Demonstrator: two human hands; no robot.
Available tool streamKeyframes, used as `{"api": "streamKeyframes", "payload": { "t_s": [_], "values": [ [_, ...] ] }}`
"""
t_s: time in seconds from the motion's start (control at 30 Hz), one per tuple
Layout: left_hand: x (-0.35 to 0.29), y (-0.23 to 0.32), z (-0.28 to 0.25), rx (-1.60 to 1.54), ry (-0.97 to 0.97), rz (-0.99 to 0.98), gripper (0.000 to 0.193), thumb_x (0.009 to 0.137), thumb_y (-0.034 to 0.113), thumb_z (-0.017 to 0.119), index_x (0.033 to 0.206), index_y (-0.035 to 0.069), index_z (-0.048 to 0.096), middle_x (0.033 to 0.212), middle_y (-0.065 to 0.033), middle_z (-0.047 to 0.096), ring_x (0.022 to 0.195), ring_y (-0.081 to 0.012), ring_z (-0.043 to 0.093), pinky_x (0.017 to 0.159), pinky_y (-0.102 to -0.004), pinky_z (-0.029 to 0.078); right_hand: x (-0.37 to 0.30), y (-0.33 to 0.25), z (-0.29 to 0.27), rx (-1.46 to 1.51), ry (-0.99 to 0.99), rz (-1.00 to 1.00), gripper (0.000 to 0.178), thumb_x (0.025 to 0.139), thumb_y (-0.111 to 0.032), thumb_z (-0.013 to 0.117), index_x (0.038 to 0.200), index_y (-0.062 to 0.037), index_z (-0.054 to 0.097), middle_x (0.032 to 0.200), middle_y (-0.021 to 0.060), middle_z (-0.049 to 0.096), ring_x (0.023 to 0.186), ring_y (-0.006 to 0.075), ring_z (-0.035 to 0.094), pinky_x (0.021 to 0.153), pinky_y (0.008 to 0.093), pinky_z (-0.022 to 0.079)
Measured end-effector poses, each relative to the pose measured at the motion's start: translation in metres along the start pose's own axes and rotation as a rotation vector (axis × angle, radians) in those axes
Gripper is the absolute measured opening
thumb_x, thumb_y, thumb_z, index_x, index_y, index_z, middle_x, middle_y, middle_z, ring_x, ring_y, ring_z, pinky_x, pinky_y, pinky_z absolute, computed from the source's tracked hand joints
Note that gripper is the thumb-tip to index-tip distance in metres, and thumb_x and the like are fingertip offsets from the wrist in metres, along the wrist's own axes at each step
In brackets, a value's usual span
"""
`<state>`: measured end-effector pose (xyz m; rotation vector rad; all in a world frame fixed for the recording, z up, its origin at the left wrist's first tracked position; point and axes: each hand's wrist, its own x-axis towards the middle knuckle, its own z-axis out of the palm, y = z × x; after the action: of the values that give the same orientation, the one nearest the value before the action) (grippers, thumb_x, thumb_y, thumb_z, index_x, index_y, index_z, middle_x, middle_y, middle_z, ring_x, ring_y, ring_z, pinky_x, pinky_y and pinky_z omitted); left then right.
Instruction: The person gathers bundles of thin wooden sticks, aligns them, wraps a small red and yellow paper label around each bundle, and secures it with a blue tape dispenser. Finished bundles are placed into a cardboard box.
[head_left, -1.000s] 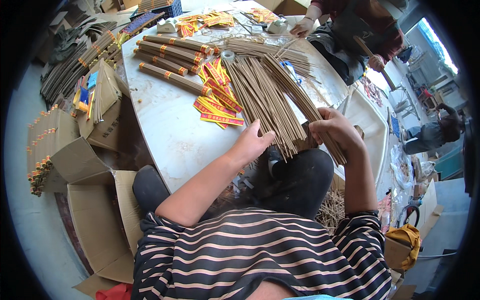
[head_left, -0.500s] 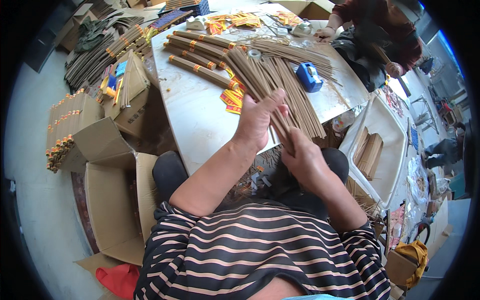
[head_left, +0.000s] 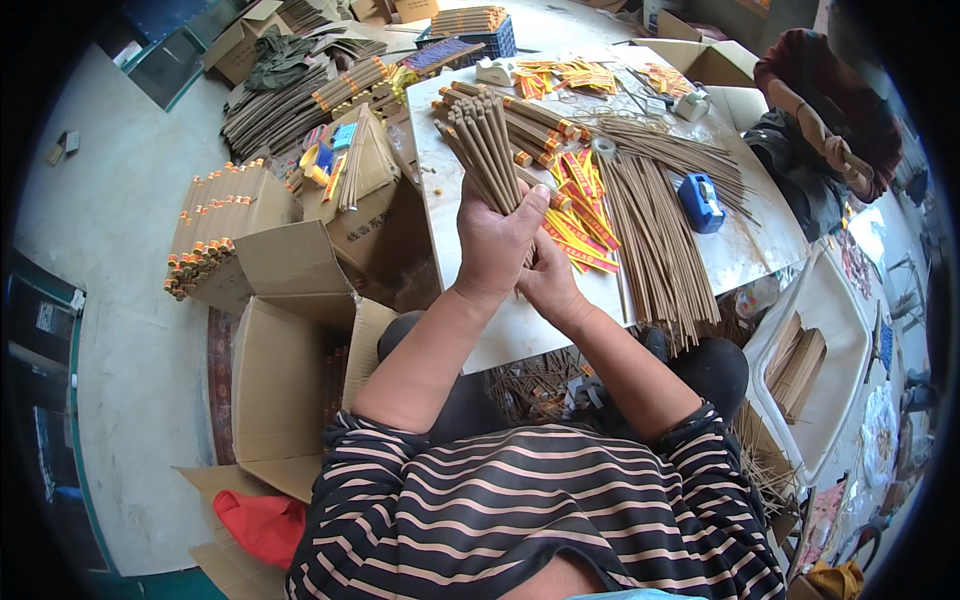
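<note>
A bundle of brown incense sticks (head_left: 484,150) is clasped in my left hand (head_left: 492,242), its far ends fanning a little toward the back left. My right hand (head_left: 550,284) is closed round the lower end of the same bundle, just under the left; the fingers there are partly hidden. Beyond the bundle lie finished rolls (head_left: 548,118) of sticks with red and yellow bands. Red-and-yellow paper labels (head_left: 585,215) are scattered right of my hands. Beside them a wide spread of loose incense sticks (head_left: 660,240) overhangs the table's near edge.
On the white table (head_left: 455,330) stands a blue tape dispenser (head_left: 701,203), right of the loose sticks. An open cardboard box (head_left: 290,390) is at my left, near stacked banded bundles (head_left: 215,225). At right are a white tub (head_left: 835,350) holding sticks and another person (head_left: 835,110).
My hands have moved left with the bundle, which now points up more steeply. My right hand has come closer to the left. The view has swung left, uncovering more labels.
</note>
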<state>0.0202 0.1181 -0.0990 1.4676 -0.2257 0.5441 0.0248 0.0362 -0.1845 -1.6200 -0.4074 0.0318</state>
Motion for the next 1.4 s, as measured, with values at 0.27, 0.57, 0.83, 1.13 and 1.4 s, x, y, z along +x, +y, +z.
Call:
{"api": "streamKeyframes", "payload": {
  "t_s": [0.27, 0.57, 0.83, 1.13, 1.4],
  "values": [
    [0.001, 0.021, -0.004, 0.076, 0.041, 0.080, 0.040, 0.079, 0.000, 0.063, 0.114, 0.000, 0.043, 0.081, -0.0003, 0.051, 0.068, -0.0061, 0.051, 0.062, -0.0216, 0.048, -0.004, -0.009, 0.010, 0.003, 0.006, -0.139, 0.026, 0.077, -0.014, 0.065, 0.094, -0.0033, 0.049, 0.082, 0.0186, 0.060, 0.074, 0.0304, 0.060, 0.067, 0.0356, 0.047],
    [-0.003, 0.011, -0.006, 0.181, 0.135, 0.119, 0.030, 0.081, 0.003, 0.062, 0.105, 0.002, 0.045, 0.076, -0.0016, 0.052, 0.059, -0.0060, 0.050, 0.053, -0.0211, 0.046, -0.008, -0.003, 0.014, -0.041, -0.055, -0.115, 0.024, 0.078, -0.015, 0.064, 0.091, -0.0043, 0.048, 0.076, 0.0167, 0.058, 0.070, 0.0295, 0.059, 0.066, 0.0358, 0.047],
    [0.030, 0.036, -0.058, -0.827, -0.131, -0.342, 0.015, 0.081, 0.009, 0.061, 0.093, 0.004, 0.052, 0.063, -0.0004, 0.048, 0.050, -0.0098, 0.045, 0.046, -0.0236, 0.039, -0.035, -0.081, -0.017, 0.562, -0.646, 0.452, 0.024, 0.075, -0.009, 0.068, 0.087, -0.0022, 0.049, 0.070, 0.0032, 0.054, 0.061, 0.0140, 0.058, 0.060, 0.0292, 0.049],
    [0.010, 0.005, -0.068, -0.666, 0.249, -0.444, 0.013, 0.081, 0.009, 0.061, 0.079, 0.004, 0.049, 0.060, -0.0033, 0.048, 0.047, -0.0136, 0.047, 0.044, -0.0293, 0.042, -0.067, -0.077, -0.006, 0.043, -0.454, 0.470, 0.019, 0.082, -0.014, 0.060, 0.087, -0.0020, 0.046, 0.058, 0.0016, 0.050, 0.044, 0.0086, 0.050, 0.041, 0.0233, 0.041],
    [-0.011, -0.007, -0.064, -0.446, 0.385, -0.500, 0.016, 0.083, 0.014, 0.062, 0.075, 0.007, 0.050, 0.058, -0.0006, 0.045, 0.046, -0.0120, 0.044, 0.045, -0.0249, 0.037, -0.076, -0.047, 0.010, -0.679, -0.241, 0.134, 0.028, 0.083, -0.019, 0.059, 0.086, 0.0054, 0.045, 0.068, 0.0224, 0.058, 0.056, 0.0359, 0.057, 0.058, 0.0430, 0.047]
  ]
}}
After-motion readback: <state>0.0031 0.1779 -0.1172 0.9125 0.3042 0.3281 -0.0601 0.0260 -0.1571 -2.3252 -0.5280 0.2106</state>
